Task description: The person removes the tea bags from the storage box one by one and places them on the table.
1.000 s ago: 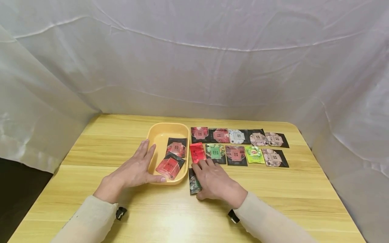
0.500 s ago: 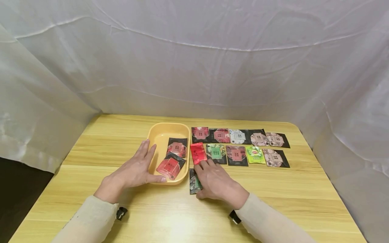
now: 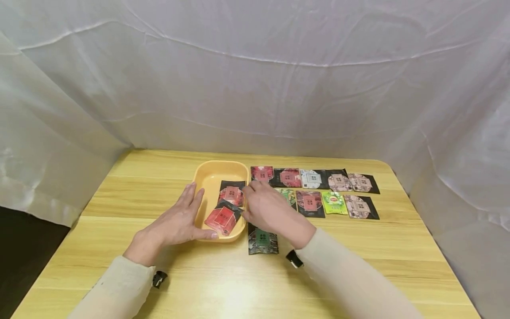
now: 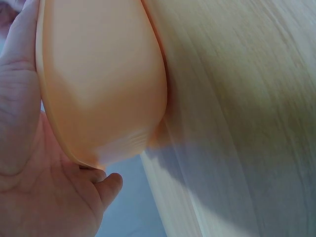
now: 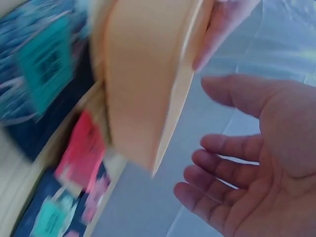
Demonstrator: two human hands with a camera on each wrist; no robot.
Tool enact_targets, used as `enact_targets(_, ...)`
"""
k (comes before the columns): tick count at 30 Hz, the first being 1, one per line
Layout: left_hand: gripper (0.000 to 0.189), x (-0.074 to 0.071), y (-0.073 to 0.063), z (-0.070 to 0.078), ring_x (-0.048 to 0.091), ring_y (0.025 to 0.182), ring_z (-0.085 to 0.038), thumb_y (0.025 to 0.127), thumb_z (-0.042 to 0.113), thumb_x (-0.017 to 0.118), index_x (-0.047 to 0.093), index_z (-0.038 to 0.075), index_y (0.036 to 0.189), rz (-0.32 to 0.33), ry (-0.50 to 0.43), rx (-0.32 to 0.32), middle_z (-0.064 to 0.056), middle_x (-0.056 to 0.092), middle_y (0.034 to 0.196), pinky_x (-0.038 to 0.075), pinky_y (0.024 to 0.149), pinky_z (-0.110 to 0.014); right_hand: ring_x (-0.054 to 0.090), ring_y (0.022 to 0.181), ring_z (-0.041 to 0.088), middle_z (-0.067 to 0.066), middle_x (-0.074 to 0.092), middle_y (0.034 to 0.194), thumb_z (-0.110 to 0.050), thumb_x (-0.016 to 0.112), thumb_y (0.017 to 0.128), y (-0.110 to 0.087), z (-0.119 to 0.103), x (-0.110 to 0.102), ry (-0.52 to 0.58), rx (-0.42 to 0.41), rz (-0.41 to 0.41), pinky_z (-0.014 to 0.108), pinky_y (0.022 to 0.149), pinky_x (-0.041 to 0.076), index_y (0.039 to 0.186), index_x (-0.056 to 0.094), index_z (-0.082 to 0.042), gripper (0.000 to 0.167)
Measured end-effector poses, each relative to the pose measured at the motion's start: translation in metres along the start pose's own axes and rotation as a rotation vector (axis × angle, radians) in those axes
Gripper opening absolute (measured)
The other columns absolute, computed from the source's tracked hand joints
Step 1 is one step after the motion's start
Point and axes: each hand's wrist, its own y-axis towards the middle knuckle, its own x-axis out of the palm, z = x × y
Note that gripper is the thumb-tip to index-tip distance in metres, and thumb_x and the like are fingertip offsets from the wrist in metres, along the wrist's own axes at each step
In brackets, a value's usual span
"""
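Observation:
A yellow plastic tray (image 3: 215, 170) stands on the table with two red-and-black tea packets (image 3: 223, 218) in it. My left hand (image 3: 175, 221) lies spread at its near left corner, thumb along the front rim and fingers along the left rim. At the right rim hovers my right hand (image 3: 271, 210), its fingers slightly bent and nothing between them in the right wrist view. Below it on the table are a red sachet (image 5: 81, 153), hidden in the head view, and a black tea packet with a green label (image 3: 263, 239).
Two rows of tea packets lie right of the tray: a back row with a white-and-black packet (image 3: 312, 179), and a second row with a yellow-green Lipton sachet (image 3: 334, 203). Pale cloth (image 3: 255, 88) hangs behind the wooden table (image 3: 358, 252).
My right hand has left the green-labelled packet, which now shows almost whole, and moved up and left to the tray's right rim. My left hand and the tray stay put.

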Motion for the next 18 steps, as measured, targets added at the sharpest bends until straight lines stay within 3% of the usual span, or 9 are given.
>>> enact_targets(10,0.142,0.000,0.001,0.001,-0.004,0.163,-0.043,0.077,0.085,0.071,0.006,-0.003,0.167,-0.006,0.001,0.022,-0.027,-0.010,0.175,0.021,0.129,-0.059,0.059,0.134,0.029,0.013,0.063,0.144,-0.034,0.070,0.100,0.048,-0.044,0.018,0.000,0.082,-0.153,0.039,0.116,0.048,0.144,0.060,-0.001,0.056)
enact_targets(14,0.143,-0.001,0.000,0.000,-0.004,0.163,-0.043,0.076,0.087,0.069,0.006,-0.004,0.167,-0.002,0.011,0.024,-0.027,-0.010,0.175,0.021,0.129,-0.059,0.066,0.121,0.027,0.011,0.071,0.127,-0.035,0.071,0.099,0.056,-0.055,0.030,-0.016,0.117,-0.193,0.039,0.106,0.056,0.127,0.070,-0.003,0.043)
enact_targets(18,0.145,-0.001,-0.001,0.000,-0.003,0.163,-0.043,0.075,0.089,0.068,0.007,-0.004,0.167,0.004,0.015,0.025,-0.027,-0.009,0.175,0.021,0.129,-0.058,0.072,0.101,0.025,0.008,0.076,0.106,-0.042,0.073,0.097,0.058,-0.061,0.040,-0.030,0.129,-0.212,0.041,0.091,0.062,0.113,0.075,-0.006,0.040)
